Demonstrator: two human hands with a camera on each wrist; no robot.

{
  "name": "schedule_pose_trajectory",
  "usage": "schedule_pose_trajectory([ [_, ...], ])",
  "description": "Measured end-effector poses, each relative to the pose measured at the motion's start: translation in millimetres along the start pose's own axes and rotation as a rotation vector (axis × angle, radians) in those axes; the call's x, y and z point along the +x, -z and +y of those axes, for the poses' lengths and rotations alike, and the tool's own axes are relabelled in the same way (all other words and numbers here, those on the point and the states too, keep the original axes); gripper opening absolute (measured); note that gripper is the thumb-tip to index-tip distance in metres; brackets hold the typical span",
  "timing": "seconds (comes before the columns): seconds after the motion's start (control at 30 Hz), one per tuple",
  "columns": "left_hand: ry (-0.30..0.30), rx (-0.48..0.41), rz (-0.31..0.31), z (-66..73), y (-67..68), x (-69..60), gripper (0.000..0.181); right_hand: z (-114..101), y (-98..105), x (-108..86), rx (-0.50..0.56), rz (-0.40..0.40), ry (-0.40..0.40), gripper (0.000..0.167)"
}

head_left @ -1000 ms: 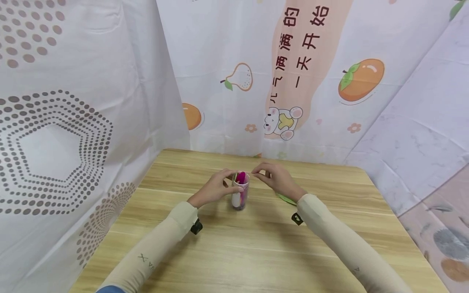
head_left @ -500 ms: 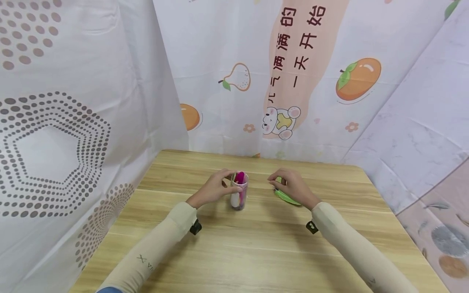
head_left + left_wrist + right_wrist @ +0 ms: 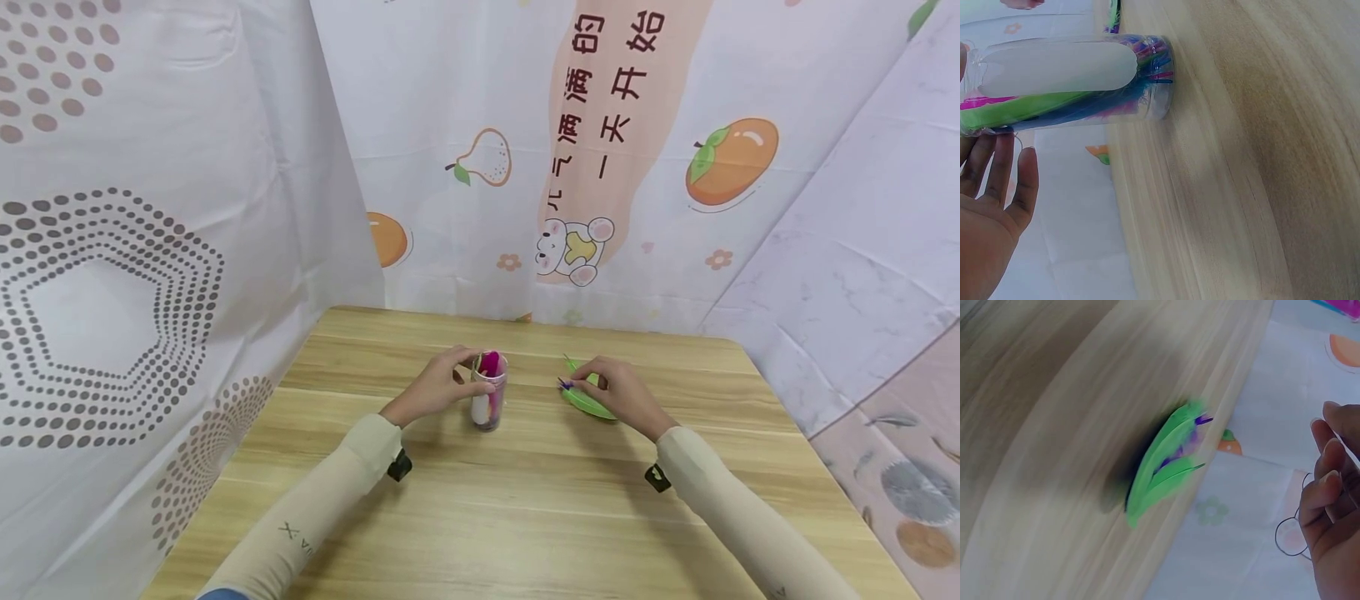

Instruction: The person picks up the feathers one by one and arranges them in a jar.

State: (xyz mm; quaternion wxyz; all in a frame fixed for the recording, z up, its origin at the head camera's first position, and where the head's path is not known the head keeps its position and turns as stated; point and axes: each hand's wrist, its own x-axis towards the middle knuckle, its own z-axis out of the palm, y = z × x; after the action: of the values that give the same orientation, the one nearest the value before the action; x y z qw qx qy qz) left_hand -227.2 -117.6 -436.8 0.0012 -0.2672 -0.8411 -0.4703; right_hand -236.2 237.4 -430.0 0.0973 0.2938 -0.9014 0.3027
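My left hand [image 3: 435, 385] grips the rim of a clear plastic jar [image 3: 481, 408] standing upright on the table. Thumb and fingers lie on opposite sides of its mouth. Inside are colored feathers, among them a magenta one [image 3: 490, 363] at the top and a green one [image 3: 1022, 107] along the wall; a white label [image 3: 1060, 67] covers part of the side. My right hand [image 3: 626, 398] hovers over a small pile of green feathers [image 3: 1155, 459] with purple feathers [image 3: 1175, 452] among them. Its fingers [image 3: 1327, 456] are loosely curled, apart from the pile, and nothing shows between them.
The wooden table [image 3: 480, 508] extends in front of both arms, its far edge just beyond the jar and pile. Printed white curtains [image 3: 442, 92] hang behind and at the sides. A small black device [image 3: 401, 465] sits at each wrist.
My right hand has drawn away from the jar's mouth, moving right to above the feather pile, and the green and purple feathers show more. The left hand stays on the jar.
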Motion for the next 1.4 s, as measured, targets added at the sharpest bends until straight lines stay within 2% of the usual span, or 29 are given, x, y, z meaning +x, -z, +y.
schedule_pose_trajectory([
  [0.33,0.004,0.003,-0.002,0.5,0.6,0.4,0.056,15.0,-1.1,-9.9,-0.046,-0.004,-0.03,0.008],
  [0.57,0.009,0.006,-0.001,2.1,0.6,0.0,0.057,23.8,-2.1,-18.6,-0.066,-0.046,-0.124,0.01],
  [0.8,0.015,0.009,0.0,3.9,0.8,-0.3,0.057,31.2,-3.1,-27.5,-0.065,-0.069,-0.185,0.01],
  [1.1,0.015,0.005,-0.001,1.1,0.3,1.0,0.057,44.3,-5.3,-36.1,-0.109,-0.04,-0.177,0.008],
  [1.4,0.013,0.0,-0.001,0.9,-0.2,0.7,0.056,54.3,-9.0,-44.0,-0.13,-0.057,-0.202,0.013],
])
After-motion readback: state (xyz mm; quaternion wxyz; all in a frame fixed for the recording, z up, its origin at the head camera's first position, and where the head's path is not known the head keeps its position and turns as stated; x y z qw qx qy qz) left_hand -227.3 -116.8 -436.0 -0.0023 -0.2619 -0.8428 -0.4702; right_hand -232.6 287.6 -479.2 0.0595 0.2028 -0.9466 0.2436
